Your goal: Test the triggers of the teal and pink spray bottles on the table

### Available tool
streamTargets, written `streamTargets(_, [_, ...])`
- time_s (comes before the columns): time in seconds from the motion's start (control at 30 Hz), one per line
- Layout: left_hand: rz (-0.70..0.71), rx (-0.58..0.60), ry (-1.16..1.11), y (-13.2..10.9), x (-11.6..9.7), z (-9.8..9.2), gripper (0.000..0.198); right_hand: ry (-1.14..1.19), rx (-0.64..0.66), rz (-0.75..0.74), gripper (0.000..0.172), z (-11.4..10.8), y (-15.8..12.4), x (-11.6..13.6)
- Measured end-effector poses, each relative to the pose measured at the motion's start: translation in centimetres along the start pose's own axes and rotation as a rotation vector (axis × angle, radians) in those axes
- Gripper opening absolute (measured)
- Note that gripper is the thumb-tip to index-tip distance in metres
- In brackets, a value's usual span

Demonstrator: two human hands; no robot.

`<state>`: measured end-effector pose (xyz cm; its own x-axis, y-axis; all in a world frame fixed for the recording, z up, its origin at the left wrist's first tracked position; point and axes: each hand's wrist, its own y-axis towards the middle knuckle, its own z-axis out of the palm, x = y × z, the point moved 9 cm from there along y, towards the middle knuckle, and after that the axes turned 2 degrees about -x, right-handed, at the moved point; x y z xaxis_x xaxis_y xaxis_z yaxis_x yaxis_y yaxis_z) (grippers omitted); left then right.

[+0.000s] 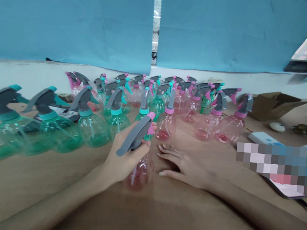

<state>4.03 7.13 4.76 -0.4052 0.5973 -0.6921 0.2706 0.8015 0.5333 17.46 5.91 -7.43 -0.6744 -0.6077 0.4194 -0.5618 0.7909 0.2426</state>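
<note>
My left hand (pixel 125 151) is closed around the neck of a pink spray bottle (pixel 138 175) with a grey trigger head and pink nozzle. The bottle is upright, low in the middle of the view; its collar is hidden by my fingers. Just right of it, my right hand (pixel 184 165) lies flat on the table (pixel 177 212), fingers stretched out and holding nothing. Beyond my hands stands another pink spray bottle (pixel 166 125). A green spray bottle (pixel 93 128) and several more like it line the left side.
Many more pink and green spray bottles crowd the table's back. To the right are an open cardboard box (pixel 273 105), a white mouse-shaped object (pixel 277 127), a white box with blue marks (pixel 264 138) and a partly blurred flat device (pixel 288 189). Blue curtains (pixel 70 20) hang behind.
</note>
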Motion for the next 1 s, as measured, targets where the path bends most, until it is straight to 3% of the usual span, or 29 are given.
streamTargets(0.6, [-0.003, 0.033, 0.003, 0.00, 0.10, 0.21, 0.027, 0.006, -0.006, -0.006, 0.061, -0.01, 0.03, 0.01])
streamTargets(0.8, [-0.057, 0.098, -0.032, -0.09, 0.67, 0.41, 0.007, -0.001, -0.001, 0.003, 0.061, 0.06, 0.01, -0.09])
streamTargets(1.0, [-0.026, 0.057, -0.031, 0.06, -0.14, -0.25, 0.008, 0.007, -0.003, 0.000, 0.061, -0.16, 0.02, 0.13])
